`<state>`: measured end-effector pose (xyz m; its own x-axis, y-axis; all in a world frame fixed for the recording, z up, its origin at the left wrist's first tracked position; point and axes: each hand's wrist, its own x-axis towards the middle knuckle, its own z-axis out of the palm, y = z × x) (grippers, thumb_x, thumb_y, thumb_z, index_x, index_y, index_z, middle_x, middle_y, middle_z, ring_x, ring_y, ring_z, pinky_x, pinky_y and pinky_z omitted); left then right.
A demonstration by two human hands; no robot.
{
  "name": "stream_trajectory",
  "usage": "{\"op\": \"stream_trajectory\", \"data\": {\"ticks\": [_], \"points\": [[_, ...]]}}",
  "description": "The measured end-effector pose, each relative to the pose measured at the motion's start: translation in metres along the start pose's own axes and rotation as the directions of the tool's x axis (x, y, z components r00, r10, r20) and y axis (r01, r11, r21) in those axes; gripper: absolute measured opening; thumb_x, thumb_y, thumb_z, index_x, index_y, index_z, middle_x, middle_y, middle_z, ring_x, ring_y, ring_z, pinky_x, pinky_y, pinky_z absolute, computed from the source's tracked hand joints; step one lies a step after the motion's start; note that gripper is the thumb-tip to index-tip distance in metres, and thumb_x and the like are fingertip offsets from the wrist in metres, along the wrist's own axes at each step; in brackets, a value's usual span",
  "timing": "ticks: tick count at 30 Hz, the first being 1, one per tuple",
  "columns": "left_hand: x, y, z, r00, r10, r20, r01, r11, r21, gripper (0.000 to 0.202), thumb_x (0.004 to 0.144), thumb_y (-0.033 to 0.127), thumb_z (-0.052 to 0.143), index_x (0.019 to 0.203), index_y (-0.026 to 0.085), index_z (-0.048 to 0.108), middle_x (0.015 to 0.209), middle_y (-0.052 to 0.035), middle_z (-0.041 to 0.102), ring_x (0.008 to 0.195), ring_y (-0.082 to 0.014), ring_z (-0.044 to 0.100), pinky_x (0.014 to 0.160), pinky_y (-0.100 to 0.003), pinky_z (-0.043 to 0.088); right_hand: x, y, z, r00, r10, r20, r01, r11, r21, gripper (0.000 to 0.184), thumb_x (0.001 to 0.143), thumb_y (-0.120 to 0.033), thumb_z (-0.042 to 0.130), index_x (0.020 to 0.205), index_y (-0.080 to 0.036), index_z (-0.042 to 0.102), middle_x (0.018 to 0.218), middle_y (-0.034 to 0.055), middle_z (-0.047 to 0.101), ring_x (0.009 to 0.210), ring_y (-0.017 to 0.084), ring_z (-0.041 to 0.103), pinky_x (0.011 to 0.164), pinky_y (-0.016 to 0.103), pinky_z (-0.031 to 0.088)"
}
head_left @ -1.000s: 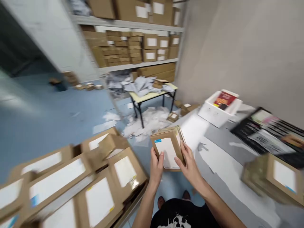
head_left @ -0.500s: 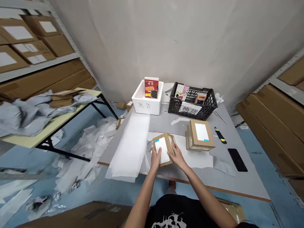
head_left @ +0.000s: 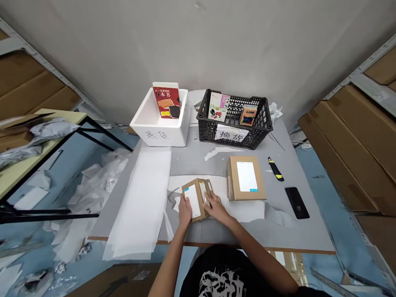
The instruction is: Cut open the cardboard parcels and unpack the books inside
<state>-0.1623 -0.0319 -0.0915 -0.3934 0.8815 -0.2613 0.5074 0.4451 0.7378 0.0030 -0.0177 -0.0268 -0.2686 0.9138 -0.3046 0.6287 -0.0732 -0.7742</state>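
A small cardboard box (head_left: 199, 206) with a white label and a blue mark is tilted at the front of the grey table. My left hand (head_left: 185, 211) grips its lower left edge, thumb over the label. My right hand (head_left: 217, 209) is at its right side, fingers bent against the taped side face, where a second cardboard edge shows. I cannot make out whether that edge is a flap or another box. White paper lies under the box. To the right stands a stack of similar labelled cardboard boxes (head_left: 247, 178).
White foam sheets (head_left: 139, 202) lie at the table's left. Behind are a white bin (head_left: 163, 135) with a red book and a black crate (head_left: 235, 123) with books. A utility knife (head_left: 275, 169) and a phone (head_left: 297, 203) lie right. Shelves with cartons (head_left: 349, 148) flank the table.
My view has shifted, so the table looks nearer. The box in my hands is turned to show more of its right side, and my right fingers have moved onto that side.
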Motion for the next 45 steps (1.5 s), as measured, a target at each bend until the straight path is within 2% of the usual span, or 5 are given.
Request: {"op": "stream_trajectory", "data": {"ticks": [10, 20, 29, 38, 45], "points": [[0.01, 0.077, -0.045, 0.96, 0.269, -0.077, -0.27, 0.963, 0.004, 0.052, 0.093, 0.039, 0.024, 0.136, 0.013, 0.039, 0.137, -0.0163, 0.047, 0.131, -0.025, 0.04, 0.111, -0.046, 0.027, -0.052, 0.015, -0.154, 0.651, -0.016, -0.759, -0.16, 0.975, -0.157, 0.057, 0.088, -0.049, 0.044, 0.137, -0.019, 0.044, 0.146, 0.0165, 0.035, 0.134, 0.034, 0.029, 0.103, 0.059, 0.029], [0.0, 0.179, 0.067, 0.736, 0.363, 0.572, -0.008, 0.849, -0.529, 0.089, 0.078, 0.061, 0.054, 0.147, 0.021, 0.014, 0.145, -0.0149, 0.039, 0.131, -0.0246, 0.042, 0.104, -0.039, 0.04, -0.013, 0.042, -0.16, 0.739, 0.363, -0.567, -0.38, 0.92, 0.094, 0.059, 0.083, -0.051, 0.04, 0.13, -0.016, 0.048, 0.125, 0.0136, 0.06, 0.113, 0.03, 0.055, 0.094, 0.043, 0.042], [0.002, 0.133, 0.004, 0.665, 0.667, 0.336, -0.555, 0.743, -0.375, 0.112, 0.063, 0.061, 0.068, 0.147, 0.014, 0.01, 0.146, -0.0244, 0.029, 0.14, -0.0348, 0.023, 0.111, -0.053, 0.023, -0.049, 0.012, -0.125, 0.731, -0.063, -0.679, 0.249, 0.952, 0.179, 0.046, 0.087, -0.047, 0.043, 0.124, -0.021, 0.041, 0.12, 0.0127, 0.053, 0.11, 0.024, 0.053, 0.092, 0.038, 0.044], [-0.02, 0.162, -0.033, 0.485, 0.836, 0.258, -0.843, 0.525, -0.118, 0.097, 0.075, 0.063, 0.056, 0.149, 0.028, 0.004, 0.154, -0.017, -0.005, 0.142, -0.0395, 0.004, 0.106, -0.058, 0.025, -0.044, 0.027, -0.113, 0.707, 0.114, -0.698, 0.267, 0.871, 0.413, 0.052, 0.085, -0.054, 0.043, 0.126, -0.022, 0.037, 0.118, 0.0111, 0.053, 0.11, 0.025, 0.052, 0.091, 0.04, 0.043], [-0.04, 0.212, -0.074, 0.546, 0.743, 0.387, -0.791, 0.61, -0.053, 0.049, 0.096, 0.041, 0.023, 0.144, 0.033, 0.032, 0.128, -0.0106, 0.044, 0.113, -0.0254, 0.044, 0.093, -0.043, 0.041, -0.038, 0.016, -0.134, 0.828, 0.239, -0.507, 0.151, 0.777, 0.612, 0.065, 0.089, -0.062, 0.033, 0.145, -0.029, 0.027, 0.153, 0.0029, 0.029, 0.137, 0.021, 0.03, 0.111, 0.039, 0.028]]}}
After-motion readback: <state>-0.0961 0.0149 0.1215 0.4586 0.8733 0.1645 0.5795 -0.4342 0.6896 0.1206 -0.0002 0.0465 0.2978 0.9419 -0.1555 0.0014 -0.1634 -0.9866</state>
